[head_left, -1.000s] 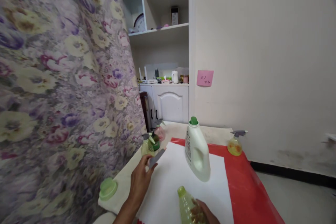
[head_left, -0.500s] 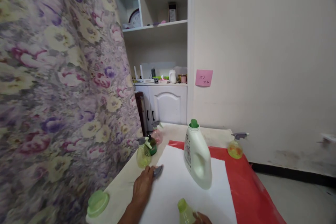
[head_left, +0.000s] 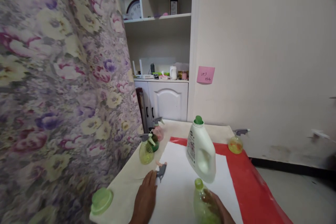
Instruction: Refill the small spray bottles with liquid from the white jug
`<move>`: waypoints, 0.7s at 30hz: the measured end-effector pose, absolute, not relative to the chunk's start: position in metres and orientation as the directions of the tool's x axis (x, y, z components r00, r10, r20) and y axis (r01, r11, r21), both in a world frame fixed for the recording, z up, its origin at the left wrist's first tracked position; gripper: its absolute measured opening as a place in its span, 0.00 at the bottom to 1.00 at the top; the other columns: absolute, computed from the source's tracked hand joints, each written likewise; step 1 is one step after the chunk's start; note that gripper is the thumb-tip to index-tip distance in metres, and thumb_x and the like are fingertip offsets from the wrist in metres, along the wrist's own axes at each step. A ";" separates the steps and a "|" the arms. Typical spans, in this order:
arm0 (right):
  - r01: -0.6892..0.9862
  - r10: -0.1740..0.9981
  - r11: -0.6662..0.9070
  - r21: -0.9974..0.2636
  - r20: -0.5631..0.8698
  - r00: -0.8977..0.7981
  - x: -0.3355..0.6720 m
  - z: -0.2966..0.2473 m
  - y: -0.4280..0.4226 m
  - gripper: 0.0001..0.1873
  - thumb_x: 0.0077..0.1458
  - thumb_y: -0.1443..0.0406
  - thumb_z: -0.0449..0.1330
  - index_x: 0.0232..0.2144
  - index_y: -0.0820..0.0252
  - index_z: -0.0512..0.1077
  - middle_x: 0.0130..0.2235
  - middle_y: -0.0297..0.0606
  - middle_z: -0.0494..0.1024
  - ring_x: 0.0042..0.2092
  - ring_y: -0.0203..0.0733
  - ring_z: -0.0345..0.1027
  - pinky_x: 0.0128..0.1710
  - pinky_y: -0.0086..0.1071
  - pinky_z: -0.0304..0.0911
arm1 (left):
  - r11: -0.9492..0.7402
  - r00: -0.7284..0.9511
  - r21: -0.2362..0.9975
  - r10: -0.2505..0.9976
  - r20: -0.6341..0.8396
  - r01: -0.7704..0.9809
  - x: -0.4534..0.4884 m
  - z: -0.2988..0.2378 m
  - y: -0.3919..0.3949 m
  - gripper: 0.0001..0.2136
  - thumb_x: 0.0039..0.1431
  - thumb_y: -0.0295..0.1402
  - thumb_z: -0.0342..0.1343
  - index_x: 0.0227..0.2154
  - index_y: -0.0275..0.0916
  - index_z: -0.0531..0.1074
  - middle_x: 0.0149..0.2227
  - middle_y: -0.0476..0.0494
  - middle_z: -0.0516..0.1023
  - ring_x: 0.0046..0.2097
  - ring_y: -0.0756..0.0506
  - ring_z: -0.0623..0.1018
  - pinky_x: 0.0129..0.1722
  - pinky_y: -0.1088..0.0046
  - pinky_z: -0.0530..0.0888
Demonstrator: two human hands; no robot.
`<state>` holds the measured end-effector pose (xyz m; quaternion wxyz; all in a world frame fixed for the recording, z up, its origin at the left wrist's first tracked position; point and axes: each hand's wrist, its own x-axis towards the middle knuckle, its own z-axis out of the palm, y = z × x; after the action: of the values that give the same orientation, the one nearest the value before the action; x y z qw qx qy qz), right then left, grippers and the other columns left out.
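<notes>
My right hand (head_left: 219,204) is wrapped round a clear green bottle (head_left: 203,201) with an uncapped neck, held upright low in the view. My left hand (head_left: 147,192) rests palm down at the left edge of the white paper (head_left: 175,192), its fingers stretched out. Its fingertips reach a grey trigger spray head (head_left: 162,170) with a pinkish nozzle; whether they still touch it is hard to tell. Just beyond the bottle stands a large pale green jug (head_left: 202,154) with a handle and a green spout, its neck uncapped.
Spray bottles in yellow-green (head_left: 146,152), dark green (head_left: 154,142) and pink (head_left: 158,131) stand at the table's left edge. Another yellow one (head_left: 235,143) stands at right on the red sheet (head_left: 244,178). A green cap (head_left: 102,200) lies front left. The floral curtain (head_left: 78,112) hangs alongside.
The green bottle in my right hand has come up farther into view, to the right. My left fingers have straightened, and the spray head has turned. The camera view has shifted slightly.
</notes>
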<state>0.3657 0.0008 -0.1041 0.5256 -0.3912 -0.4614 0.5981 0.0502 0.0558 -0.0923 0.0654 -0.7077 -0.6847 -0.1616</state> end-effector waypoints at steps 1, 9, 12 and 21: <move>-0.212 0.987 0.026 -0.977 0.059 -0.150 0.364 -0.100 0.001 0.46 0.30 0.43 0.70 0.53 0.50 0.68 0.54 0.47 0.74 0.59 0.61 0.63 0.59 0.48 0.54 | -0.063 0.016 0.131 0.944 0.330 0.989 0.050 -0.093 0.056 0.23 0.60 0.24 0.43 0.59 0.32 0.63 0.61 0.35 0.67 0.62 0.41 0.66 0.61 0.63 0.64; -0.197 0.950 0.186 -0.963 0.228 -0.215 0.304 -0.080 0.014 0.50 0.34 0.49 0.71 0.58 0.54 0.58 0.59 0.48 0.68 0.61 0.58 0.59 0.61 0.48 0.51 | -0.132 0.053 0.158 0.904 0.424 0.979 0.050 -0.096 0.054 0.22 0.60 0.21 0.43 0.57 0.35 0.65 0.56 0.36 0.72 0.58 0.40 0.69 0.58 0.59 0.66; -0.208 0.955 0.219 -0.953 0.253 -0.153 0.279 -0.080 0.019 0.49 0.34 0.50 0.71 0.58 0.54 0.58 0.59 0.47 0.67 0.61 0.57 0.58 0.61 0.48 0.50 | -0.152 0.059 0.174 0.892 0.448 0.973 0.048 -0.101 0.055 0.22 0.59 0.21 0.43 0.57 0.36 0.65 0.57 0.37 0.71 0.59 0.41 0.69 0.59 0.60 0.66; -0.114 0.972 0.196 -0.974 0.208 -0.109 0.259 -0.100 0.028 0.51 0.34 0.55 0.72 0.59 0.55 0.56 0.61 0.46 0.65 0.63 0.56 0.56 0.63 0.46 0.49 | -0.211 0.084 0.208 0.867 0.492 0.955 0.042 -0.113 0.058 0.21 0.61 0.26 0.44 0.57 0.34 0.64 0.58 0.35 0.69 0.59 0.39 0.68 0.59 0.59 0.66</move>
<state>0.2592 0.0284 -0.0997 0.5422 -0.3892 -0.5512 0.5007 0.0420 0.0583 -0.1129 0.0835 -0.7314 -0.6227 -0.2653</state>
